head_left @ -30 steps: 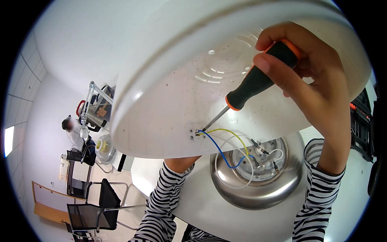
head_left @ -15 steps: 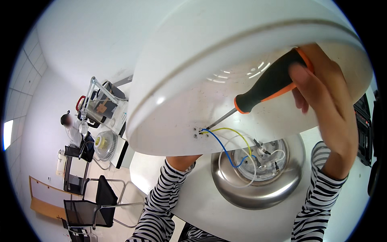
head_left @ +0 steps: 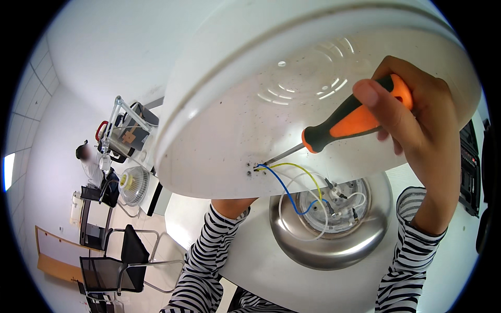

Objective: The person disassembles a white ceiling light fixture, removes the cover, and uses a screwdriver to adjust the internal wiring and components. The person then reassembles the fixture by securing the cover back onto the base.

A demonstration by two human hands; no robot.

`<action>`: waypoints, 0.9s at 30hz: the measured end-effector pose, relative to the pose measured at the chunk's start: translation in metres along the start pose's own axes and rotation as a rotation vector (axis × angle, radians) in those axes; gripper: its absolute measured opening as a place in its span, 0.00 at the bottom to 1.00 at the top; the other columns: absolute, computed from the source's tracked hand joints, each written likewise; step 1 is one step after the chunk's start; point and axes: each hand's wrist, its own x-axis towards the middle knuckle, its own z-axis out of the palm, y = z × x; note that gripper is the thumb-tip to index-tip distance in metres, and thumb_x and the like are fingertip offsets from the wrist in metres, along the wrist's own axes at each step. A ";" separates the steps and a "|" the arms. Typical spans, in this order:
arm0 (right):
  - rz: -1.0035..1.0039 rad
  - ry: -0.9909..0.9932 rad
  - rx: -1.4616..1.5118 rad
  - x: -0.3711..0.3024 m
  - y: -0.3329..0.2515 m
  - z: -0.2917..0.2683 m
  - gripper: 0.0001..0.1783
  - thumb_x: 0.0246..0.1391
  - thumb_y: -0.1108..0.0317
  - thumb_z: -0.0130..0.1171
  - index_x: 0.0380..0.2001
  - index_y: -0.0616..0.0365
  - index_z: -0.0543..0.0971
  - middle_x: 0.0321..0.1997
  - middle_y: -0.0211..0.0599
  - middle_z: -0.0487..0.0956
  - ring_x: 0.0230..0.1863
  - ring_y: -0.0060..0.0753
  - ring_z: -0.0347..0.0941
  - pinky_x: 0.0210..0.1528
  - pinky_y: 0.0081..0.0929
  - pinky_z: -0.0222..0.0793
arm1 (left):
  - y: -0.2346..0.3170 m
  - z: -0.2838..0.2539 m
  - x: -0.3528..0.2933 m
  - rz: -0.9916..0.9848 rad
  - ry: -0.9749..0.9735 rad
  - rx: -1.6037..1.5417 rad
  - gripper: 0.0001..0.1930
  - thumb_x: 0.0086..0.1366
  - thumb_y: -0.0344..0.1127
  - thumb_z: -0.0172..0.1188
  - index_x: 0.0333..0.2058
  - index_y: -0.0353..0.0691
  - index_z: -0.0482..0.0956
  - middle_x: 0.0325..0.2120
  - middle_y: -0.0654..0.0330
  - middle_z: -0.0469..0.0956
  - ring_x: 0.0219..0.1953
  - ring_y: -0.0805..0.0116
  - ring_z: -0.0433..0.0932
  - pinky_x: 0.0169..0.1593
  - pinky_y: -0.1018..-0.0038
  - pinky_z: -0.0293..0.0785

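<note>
Screwdriver (head_left: 344, 125) slants inside the white shell (head_left: 219, 141), tip beside the wire hole (head_left: 256, 168), my right hand (head_left: 428, 112) clamping its fingers on the grip. My left hand hides behind the shell; its fingers I cannot tell. I'd press steadily along the shaft, clear of the thin blue wire (head_left: 283, 184). Grip looks rubbery, shell glossy and curved.

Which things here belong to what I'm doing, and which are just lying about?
In use:
- screwdriver, in the right hand
- white shell
- blue wire
- yellow wire
- round metal base

Lying about:
- black tool case, untouched
- black chair
</note>
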 end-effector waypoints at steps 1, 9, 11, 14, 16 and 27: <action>-0.098 0.050 0.008 0.001 0.004 0.005 0.15 0.48 0.60 0.50 0.28 0.63 0.69 0.18 0.29 0.68 0.14 0.14 0.61 0.15 0.08 0.50 | -0.002 0.001 -0.002 0.007 0.031 -0.026 0.22 0.42 0.33 0.66 0.38 0.35 0.72 0.34 0.57 0.74 0.36 0.66 0.74 0.40 0.74 0.70; -0.468 0.211 0.159 0.003 0.014 0.021 0.17 0.51 0.59 0.47 0.36 0.63 0.67 0.25 0.31 0.67 0.16 0.14 0.57 0.17 0.10 0.52 | -0.001 -0.002 -0.002 -0.038 0.007 -0.085 0.23 0.42 0.35 0.67 0.39 0.35 0.72 0.34 0.57 0.74 0.35 0.66 0.74 0.40 0.74 0.71; -0.335 0.113 0.164 -0.002 0.004 0.013 0.17 0.51 0.59 0.47 0.37 0.63 0.67 0.25 0.30 0.67 0.15 0.13 0.57 0.15 0.09 0.51 | 0.002 -0.001 0.001 -0.081 0.012 -0.132 0.21 0.43 0.39 0.66 0.37 0.39 0.74 0.33 0.59 0.75 0.35 0.66 0.74 0.38 0.75 0.71; -0.264 0.072 0.190 -0.006 -0.001 0.008 0.17 0.50 0.60 0.49 0.37 0.63 0.67 0.24 0.30 0.67 0.13 0.10 0.56 0.13 0.08 0.49 | 0.003 -0.001 0.002 -0.108 0.057 -0.123 0.19 0.44 0.38 0.65 0.36 0.39 0.75 0.32 0.60 0.75 0.33 0.66 0.74 0.37 0.74 0.71; -0.238 0.090 0.203 -0.009 -0.002 0.010 0.17 0.50 0.60 0.50 0.37 0.63 0.67 0.24 0.30 0.68 0.12 0.10 0.55 0.12 0.07 0.48 | 0.002 -0.001 0.002 -0.092 0.044 -0.054 0.18 0.44 0.38 0.65 0.35 0.39 0.76 0.31 0.60 0.75 0.32 0.66 0.75 0.36 0.74 0.71; -0.091 0.122 0.269 -0.016 -0.007 0.013 0.18 0.49 0.62 0.53 0.36 0.66 0.67 0.12 0.23 0.62 0.07 0.07 0.51 0.10 0.08 0.42 | 0.005 -0.003 0.005 -0.070 0.059 -0.044 0.16 0.44 0.36 0.64 0.33 0.39 0.76 0.29 0.60 0.76 0.31 0.66 0.75 0.35 0.74 0.71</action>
